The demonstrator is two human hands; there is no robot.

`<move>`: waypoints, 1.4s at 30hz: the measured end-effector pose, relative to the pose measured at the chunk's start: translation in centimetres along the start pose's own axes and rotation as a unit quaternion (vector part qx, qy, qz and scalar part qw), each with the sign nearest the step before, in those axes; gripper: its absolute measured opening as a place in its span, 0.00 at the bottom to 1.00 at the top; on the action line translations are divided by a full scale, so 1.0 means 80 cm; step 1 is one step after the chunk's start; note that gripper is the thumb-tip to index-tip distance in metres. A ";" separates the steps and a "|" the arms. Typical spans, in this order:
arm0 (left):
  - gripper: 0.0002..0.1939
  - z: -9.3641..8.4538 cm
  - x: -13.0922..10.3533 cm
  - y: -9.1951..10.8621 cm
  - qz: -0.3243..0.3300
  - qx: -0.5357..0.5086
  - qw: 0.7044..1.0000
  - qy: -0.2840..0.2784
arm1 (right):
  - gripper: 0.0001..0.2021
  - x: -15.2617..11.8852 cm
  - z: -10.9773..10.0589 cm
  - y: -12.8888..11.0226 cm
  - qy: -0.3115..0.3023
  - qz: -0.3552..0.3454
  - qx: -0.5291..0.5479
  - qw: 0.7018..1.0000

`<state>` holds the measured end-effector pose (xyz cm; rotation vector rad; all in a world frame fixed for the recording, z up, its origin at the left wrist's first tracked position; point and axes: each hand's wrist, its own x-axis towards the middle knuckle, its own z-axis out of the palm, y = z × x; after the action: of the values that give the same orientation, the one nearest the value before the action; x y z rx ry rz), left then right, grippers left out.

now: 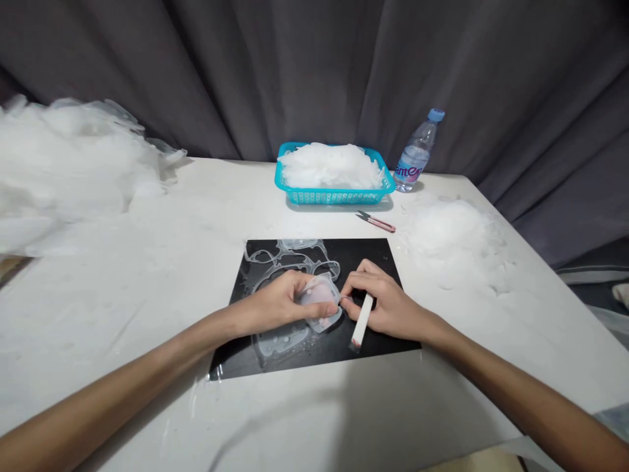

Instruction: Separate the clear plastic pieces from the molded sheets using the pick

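Centre frame: left hand (280,301), fingers closed on thin translucent rounded plastic piece (318,293), over black rectangular mat (376,252). Right hand (388,305): fingers curled round flat white stick (362,320), tips narrow at piece's edge. Risks: hard tug could tear rim; divided right grip could drop stick.

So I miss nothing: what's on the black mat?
Thin translucent strips and flat pieces. The left hand, its held piece and right hand hide parts of the mat; what's beneath cannot be seen.
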<state>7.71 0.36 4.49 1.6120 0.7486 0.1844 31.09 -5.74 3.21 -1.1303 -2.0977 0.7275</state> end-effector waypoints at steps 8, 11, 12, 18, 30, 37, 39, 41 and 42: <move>0.18 -0.002 -0.001 -0.003 0.034 0.019 0.999 -0.009 | 0.02 -0.004 -0.014 -0.008 -0.038 0.018 0.092 0.995; 0.19 -0.005 -0.002 -0.002 0.033 0.020 0.999 -0.014 | 0.04 -0.004 -0.012 -0.006 -0.034 0.027 0.098 0.994; 0.19 -0.005 -0.002 -0.001 0.029 0.019 0.999 -0.015 | 0.05 -0.004 -0.012 -0.005 -0.033 0.028 0.100 0.994; 0.18 -0.004 -0.006 0.004 0.026 0.027 0.999 0.003 | 0.06 -0.006 -0.014 0.000 -0.018 0.070 0.088 0.993; 0.13 0.009 -0.028 -0.012 0.201 0.405 0.875 0.177 | 0.08 -0.016 -0.039 -0.006 -0.066 0.167 -0.161 0.970; 0.19 0.023 -0.032 -0.023 0.235 0.487 0.829 0.144 | 0.09 -0.017 -0.049 -0.008 -0.125 0.204 -0.202 0.950; 0.17 0.019 -0.024 -0.026 0.246 0.508 0.810 0.159 | 0.09 -0.019 -0.055 -0.005 -0.149 0.194 -0.200 0.949; 0.15 0.013 -0.019 -0.027 0.259 0.524 0.792 0.177 | 0.10 -0.021 -0.063 0.001 -0.165 0.190 -0.201 0.947; 0.14 0.009 -0.020 -0.027 0.266 0.524 0.788 0.183 | 0.12 -0.021 -0.069 0.004 -0.164 0.191 -0.202 0.946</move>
<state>6.08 -1.15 2.80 2.9172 0.6950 0.5730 36.07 -6.10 6.06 -1.7826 -2.4054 0.7140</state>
